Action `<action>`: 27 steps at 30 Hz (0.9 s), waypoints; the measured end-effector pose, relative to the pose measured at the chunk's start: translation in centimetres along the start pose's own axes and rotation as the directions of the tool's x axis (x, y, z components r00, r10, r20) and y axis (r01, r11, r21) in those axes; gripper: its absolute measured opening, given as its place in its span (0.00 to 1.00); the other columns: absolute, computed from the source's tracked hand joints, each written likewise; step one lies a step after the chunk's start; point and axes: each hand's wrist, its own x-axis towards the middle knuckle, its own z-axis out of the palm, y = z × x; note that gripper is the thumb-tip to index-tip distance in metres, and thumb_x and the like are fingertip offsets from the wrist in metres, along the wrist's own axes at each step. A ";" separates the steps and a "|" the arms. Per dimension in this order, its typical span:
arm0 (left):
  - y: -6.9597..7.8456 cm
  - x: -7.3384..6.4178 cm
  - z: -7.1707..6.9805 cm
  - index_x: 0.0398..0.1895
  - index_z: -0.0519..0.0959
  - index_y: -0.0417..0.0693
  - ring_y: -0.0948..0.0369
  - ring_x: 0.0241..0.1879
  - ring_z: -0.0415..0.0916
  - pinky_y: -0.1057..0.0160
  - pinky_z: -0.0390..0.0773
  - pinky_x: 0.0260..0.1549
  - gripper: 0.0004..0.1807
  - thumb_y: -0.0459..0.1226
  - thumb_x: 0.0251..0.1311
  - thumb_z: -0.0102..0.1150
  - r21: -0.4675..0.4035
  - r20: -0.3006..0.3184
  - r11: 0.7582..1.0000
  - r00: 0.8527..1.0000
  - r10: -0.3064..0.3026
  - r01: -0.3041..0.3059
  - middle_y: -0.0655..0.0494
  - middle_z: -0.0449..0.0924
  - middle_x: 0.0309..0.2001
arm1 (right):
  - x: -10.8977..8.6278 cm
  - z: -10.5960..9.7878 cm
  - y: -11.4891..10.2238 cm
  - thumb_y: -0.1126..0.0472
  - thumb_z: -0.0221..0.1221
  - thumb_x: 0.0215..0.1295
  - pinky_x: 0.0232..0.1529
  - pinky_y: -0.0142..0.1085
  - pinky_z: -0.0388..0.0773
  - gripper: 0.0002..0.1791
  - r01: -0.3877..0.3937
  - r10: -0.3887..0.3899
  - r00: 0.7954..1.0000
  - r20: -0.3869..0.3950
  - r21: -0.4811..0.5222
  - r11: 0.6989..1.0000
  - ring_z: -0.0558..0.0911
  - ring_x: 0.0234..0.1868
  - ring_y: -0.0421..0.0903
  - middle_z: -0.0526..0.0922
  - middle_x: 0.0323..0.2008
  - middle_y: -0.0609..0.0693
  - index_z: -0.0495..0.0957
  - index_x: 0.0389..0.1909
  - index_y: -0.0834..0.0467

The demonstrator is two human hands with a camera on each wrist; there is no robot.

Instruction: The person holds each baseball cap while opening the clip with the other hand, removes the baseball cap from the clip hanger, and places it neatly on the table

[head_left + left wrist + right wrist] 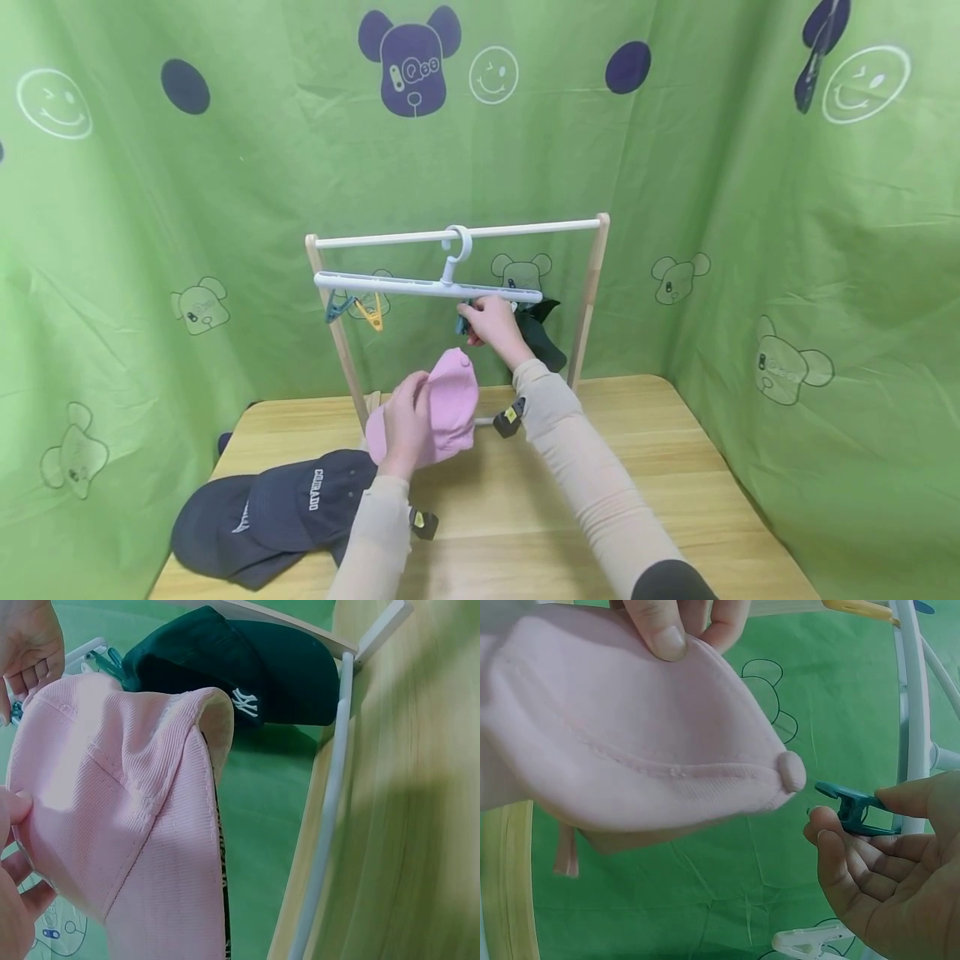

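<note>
Pale sleeves [600, 483] nearest, reaching in over the bench [637, 492]. Far left: dark caps [288, 500] overlapping on the wood, one lettered COLORADO. Above, blue clip [341, 307] and yellow clip [371, 314] hang from the hanger [405, 286], itself hooked over the rail [540, 228].

Centre: left hand [408, 417] pinches the pink cap [453, 400], held up below the hanger, clear of the bench. Right of it, right hand [922, 877] pinches the teal clip [853, 810], its mouth facing the cap's button, just apart. Far right, green cap [543, 342] hangs at the hanger's end.

Risks, my judgement: clip biting only the round button could slip off; a shallow left pinch could drop the cap; a downward tug could tilt the hanger.
</note>
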 end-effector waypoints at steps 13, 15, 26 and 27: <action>-0.5 -0.6 -0.4 0.46 0.82 0.46 0.51 0.46 0.84 0.54 0.82 0.50 0.09 0.34 0.63 0.60 0.021 0.000 0.999 0.999 0.046 -0.046 0.48 0.86 0.45 | -0.1 -0.2 -0.2 0.53 0.57 0.68 0.21 0.37 0.84 0.18 0.001 -0.001 1.000 0.004 -0.014 1.000 0.77 0.11 0.40 0.76 0.10 0.48 0.78 0.26 0.63; -0.6 -0.8 -0.5 0.46 0.82 0.47 0.51 0.46 0.84 0.54 0.82 0.50 0.09 0.33 0.63 0.60 0.025 0.010 0.999 0.999 0.041 -0.042 0.49 0.86 0.45 | -0.1 -0.2 -0.2 0.53 0.57 0.68 0.21 0.36 0.83 0.18 0.004 -0.004 1.000 0.002 -0.016 1.000 0.77 0.11 0.40 0.75 0.10 0.48 0.78 0.25 0.63; -1.6 -1.8 -0.9 0.45 0.82 0.46 0.52 0.45 0.83 0.53 0.82 0.49 0.09 0.33 0.63 0.60 0.044 0.028 0.997 0.997 0.066 -0.068 0.49 0.86 0.43 | -0.1 -0.2 -0.1 0.53 0.57 0.68 0.20 0.34 0.82 0.17 0.011 -0.011 1.000 0.005 -0.033 0.999 0.77 0.12 0.40 0.76 0.11 0.49 0.78 0.26 0.63; -1.7 -1.9 -1.0 0.45 0.82 0.47 0.52 0.45 0.84 0.53 0.81 0.49 0.09 0.33 0.62 0.60 0.048 0.028 0.996 0.997 0.070 -0.071 0.49 0.86 0.44 | -0.1 -0.2 -0.1 0.53 0.57 0.68 0.19 0.33 0.82 0.17 0.013 -0.012 1.000 0.006 -0.031 0.999 0.77 0.11 0.40 0.76 0.11 0.49 0.78 0.26 0.63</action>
